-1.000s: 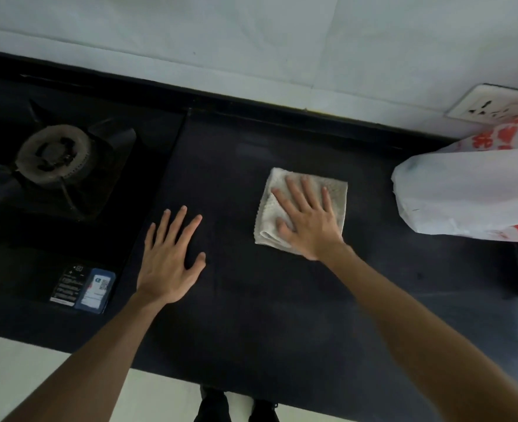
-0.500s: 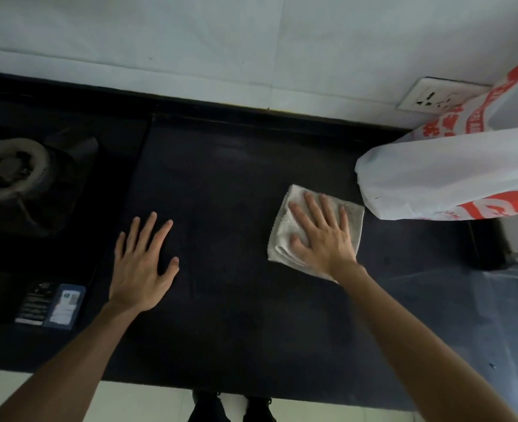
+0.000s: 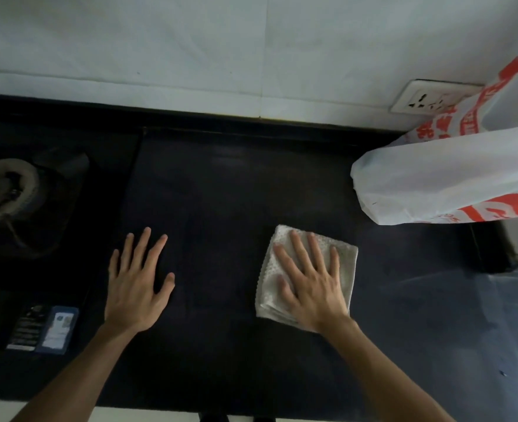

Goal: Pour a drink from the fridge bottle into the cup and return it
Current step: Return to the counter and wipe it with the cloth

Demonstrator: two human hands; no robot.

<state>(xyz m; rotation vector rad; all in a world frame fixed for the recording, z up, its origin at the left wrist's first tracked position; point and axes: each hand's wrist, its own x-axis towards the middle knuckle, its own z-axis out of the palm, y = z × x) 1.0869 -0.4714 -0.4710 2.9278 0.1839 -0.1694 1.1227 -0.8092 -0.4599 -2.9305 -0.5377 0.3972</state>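
Note:
My right hand point(image 3: 311, 284) lies flat, fingers straight and spread, pressing on a folded white cloth point(image 3: 269, 269) on the dark countertop point(image 3: 227, 190). My left hand point(image 3: 137, 284) rests palm down on the bare counter, fingers spread, well left of the cloth. No bottle, cup or fridge is in view.
A gas burner point(image 3: 3, 190) sits at the left, with stickers point(image 3: 44, 328) on the hob's front. A white and red plastic bag point(image 3: 446, 175) lies at the right, below a wall socket point(image 3: 425, 99). The white tiled wall point(image 3: 221, 47) runs behind the counter.
My right hand has slid the cloth toward me along the counter. The left hand stays flat on the counter. The view has shifted slightly.

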